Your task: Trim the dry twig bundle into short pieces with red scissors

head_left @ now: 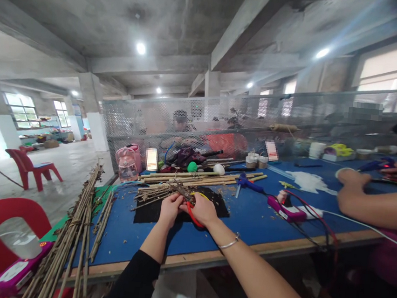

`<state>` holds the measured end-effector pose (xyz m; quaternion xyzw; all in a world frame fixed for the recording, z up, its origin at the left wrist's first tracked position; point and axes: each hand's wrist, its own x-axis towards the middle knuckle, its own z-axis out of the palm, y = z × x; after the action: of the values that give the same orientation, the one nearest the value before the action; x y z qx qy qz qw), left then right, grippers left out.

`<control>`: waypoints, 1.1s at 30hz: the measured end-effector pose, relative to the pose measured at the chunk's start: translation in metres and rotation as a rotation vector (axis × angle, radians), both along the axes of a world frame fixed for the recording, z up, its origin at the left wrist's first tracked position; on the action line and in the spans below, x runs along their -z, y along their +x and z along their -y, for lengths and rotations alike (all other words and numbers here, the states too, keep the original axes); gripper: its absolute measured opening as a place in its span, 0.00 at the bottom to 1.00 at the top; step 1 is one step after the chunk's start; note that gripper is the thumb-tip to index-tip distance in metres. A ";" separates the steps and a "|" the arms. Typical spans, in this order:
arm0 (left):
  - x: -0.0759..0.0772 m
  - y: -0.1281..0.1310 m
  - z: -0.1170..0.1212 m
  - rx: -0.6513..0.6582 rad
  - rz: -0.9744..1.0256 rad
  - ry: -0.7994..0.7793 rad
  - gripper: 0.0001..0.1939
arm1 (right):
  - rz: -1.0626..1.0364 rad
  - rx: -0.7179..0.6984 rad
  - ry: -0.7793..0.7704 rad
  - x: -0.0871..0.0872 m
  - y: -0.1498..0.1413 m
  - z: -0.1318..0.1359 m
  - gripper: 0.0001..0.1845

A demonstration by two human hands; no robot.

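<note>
My right hand is closed round a pair of scissors with red and yellow handles, their blades pointing away and to the left. Close beside the blades, my left hand has its fingertips pinched together; what they hold is too small to make out. Just beyond both hands lies a pile of short cut twigs on a black cloth. Longer pale sticks lie across the table behind the pile.
Long dry stalks lean over the blue table's left end. A blue glue gun and a purple power strip are to the right. Another person's arm reaches in there. A perforated metal screen stands behind.
</note>
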<state>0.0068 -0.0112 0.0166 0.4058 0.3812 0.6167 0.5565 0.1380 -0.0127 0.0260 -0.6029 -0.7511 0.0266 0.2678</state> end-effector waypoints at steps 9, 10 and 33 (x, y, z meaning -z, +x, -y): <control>0.002 -0.001 -0.001 -0.065 -0.057 -0.049 0.18 | 0.021 0.032 -0.071 0.000 0.001 -0.002 0.27; 0.003 0.000 -0.002 -0.071 -0.059 -0.046 0.18 | 0.027 0.034 -0.071 0.001 0.001 -0.002 0.26; 0.010 0.001 -0.009 -0.088 -0.100 0.106 0.08 | 0.058 -0.013 0.150 0.003 -0.002 -0.003 0.26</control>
<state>0.0077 -0.0026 0.0065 0.4478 0.3927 0.6389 0.4869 0.1363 -0.0100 0.0229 -0.5767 -0.7624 -0.0454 0.2900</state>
